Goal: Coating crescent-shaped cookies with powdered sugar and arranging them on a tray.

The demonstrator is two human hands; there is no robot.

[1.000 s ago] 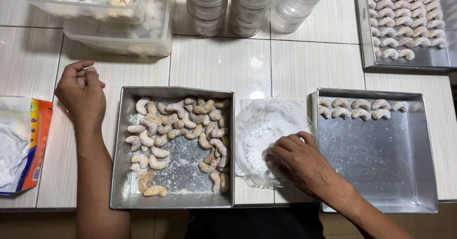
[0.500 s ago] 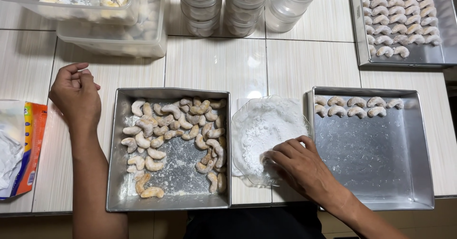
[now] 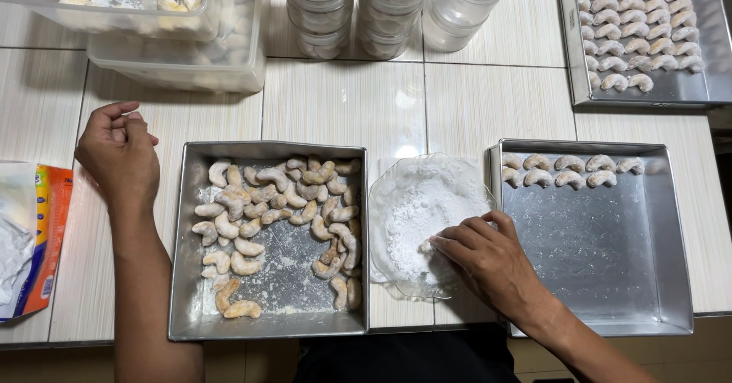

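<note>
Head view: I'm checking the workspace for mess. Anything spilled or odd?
Nothing serious. White powder is dusted over the floor of the left pan among loosely heaped crescent cookies. The right hand dips into the glass dish of powder.

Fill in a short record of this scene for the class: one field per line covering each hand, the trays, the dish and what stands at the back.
left hand: loosely curled left hand, resting on the tiled table, holding nothing visible
right hand: right hand with fingertips in the powder
dish: clear glass dish of white powder, between the two near trays
left tray: square metal tray of loose crescent cookies
right tray: metal tray with coated cookies lined along its far edge
back: clear plastic jars, plastic tubs, a third tray of rowed cookies
far left: opened packet
</note>
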